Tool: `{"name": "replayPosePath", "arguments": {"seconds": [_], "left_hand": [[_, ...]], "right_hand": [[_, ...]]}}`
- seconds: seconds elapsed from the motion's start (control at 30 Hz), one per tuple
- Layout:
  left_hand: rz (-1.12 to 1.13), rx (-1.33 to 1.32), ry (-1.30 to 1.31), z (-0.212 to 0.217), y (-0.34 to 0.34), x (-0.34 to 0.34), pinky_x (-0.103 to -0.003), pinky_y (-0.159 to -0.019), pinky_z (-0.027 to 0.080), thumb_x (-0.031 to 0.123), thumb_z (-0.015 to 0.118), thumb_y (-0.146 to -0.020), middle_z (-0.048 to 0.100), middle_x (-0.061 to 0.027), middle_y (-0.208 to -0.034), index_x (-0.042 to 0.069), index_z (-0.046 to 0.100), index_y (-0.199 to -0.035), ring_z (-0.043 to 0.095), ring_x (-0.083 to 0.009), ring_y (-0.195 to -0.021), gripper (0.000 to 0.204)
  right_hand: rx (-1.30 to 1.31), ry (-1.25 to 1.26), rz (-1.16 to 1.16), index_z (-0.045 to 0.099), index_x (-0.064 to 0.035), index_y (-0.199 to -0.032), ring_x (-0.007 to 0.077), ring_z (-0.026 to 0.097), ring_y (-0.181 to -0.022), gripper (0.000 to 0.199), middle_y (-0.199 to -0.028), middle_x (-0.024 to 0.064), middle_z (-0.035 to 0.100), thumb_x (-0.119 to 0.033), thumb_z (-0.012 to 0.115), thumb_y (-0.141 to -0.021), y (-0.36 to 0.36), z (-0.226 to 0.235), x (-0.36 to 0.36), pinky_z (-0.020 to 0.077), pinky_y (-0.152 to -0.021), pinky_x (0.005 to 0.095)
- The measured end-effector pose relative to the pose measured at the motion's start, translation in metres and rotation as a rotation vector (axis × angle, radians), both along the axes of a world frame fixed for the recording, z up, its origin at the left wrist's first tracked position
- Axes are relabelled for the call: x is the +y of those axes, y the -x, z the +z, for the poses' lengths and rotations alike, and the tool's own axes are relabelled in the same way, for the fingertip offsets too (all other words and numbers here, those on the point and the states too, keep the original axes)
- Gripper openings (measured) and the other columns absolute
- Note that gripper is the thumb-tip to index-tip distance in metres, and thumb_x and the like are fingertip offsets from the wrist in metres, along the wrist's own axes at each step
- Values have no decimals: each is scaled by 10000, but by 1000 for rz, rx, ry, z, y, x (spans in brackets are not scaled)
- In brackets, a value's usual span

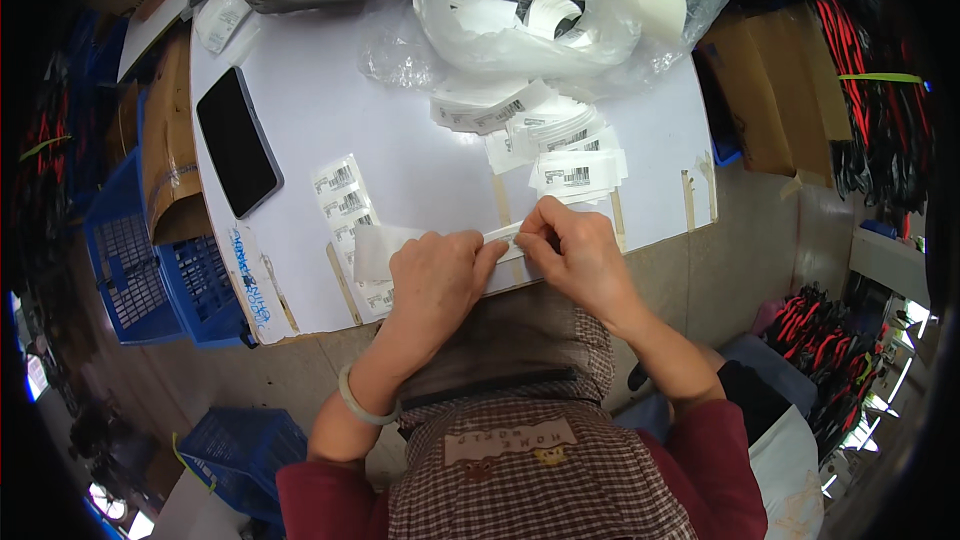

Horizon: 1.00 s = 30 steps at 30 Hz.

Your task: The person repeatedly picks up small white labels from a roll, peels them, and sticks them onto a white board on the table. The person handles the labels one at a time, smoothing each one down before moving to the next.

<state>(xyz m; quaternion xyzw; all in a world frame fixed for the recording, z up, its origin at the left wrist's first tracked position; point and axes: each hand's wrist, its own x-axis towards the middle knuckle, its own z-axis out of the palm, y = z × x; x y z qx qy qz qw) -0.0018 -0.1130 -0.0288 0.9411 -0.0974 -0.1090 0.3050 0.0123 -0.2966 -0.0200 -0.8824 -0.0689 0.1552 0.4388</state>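
Note:
At the table's near edge my left hand [440, 278] is closed on a narrow white paper strip [507, 234]. My right hand [578, 258] pinches the same strip between thumb and forefinger, close to the left thumb. A translucent paper piece [375, 248] sticks out to the left from under my left hand. Beside it lies a strip of barcode labels [345, 202], its lower end near my left wrist. Just beyond my right hand, a fanned pile of white barcode labels [578, 172] runs back toward a plastic bag.
The clear plastic bag [440, 40] holding white label rolls stands at the back of the white table [420, 170]. A dark phone [240, 140] lies at the left. Cardboard boxes [785, 90] and blue crates [125, 260] flank the table; bundled black-and-red items [825, 360] are at right.

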Motion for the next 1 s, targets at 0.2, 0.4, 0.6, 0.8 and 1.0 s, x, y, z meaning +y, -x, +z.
{"name": "replayPosePath", "arguments": {"seconds": [0.2, 0.4, 0.6, 0.8, 1.0], "left_hand": [[186, 99, 152, 32, -20, -4, -411, -479, 425, 366, 711, -857, 548, -130, -499, 53, 613, -594, 572, -321, -482, 420], [-65, 39, -48, 2, -75, -43, -437, -506, 408, 342, 736, -817, 571, -141, -516, 54, 691, -633, 571, -334, -503, 345], [-90, -36, -24, 5, -66, -39, -378, -487, 428, 284, 714, -858, 580, -125, -508, 12, 686, -649, 584, -270, -476, 344], [245, 431, 794, 37, -44, 10, -233, -557, 519, 113, 598, -953, 692, -92, -781, -45, 677, -943, 676, -156, -617, 178], [118, -4, 690, 64, -5, 14, -261, -619, 555, -6, 566, -935, 711, -98, -851, -21, 667, -1051, 713, -177, -726, 154]], "right_hand": [[188, -308, -289, 644, 1, -846, 97, 568, -544, 106, -574, 54, 597, -66, 710, -797, -21, 24, -35, 429, -516, 272], [-188, 308, -133, 597, -28, -754, 224, 601, -515, 294, -572, 100, 603, -233, 808, -740, -54, -3, -38, 459, -517, 326], [-80, 363, -183, 586, -47, -798, 315, 642, -573, 310, -620, 125, 639, -252, 807, -727, -49, 18, -57, 486, -562, 425], [-265, 168, -104, 609, -35, -741, 267, 633, -581, 215, -626, 86, 642, -187, 761, -747, -50, -7, -40, 484, -556, 369], [411, -577, -93, 705, -3, -919, 75, 601, -674, 213, -730, 39, 668, -205, 735, -859, -40, 18, -27, 470, -606, 237]]}}
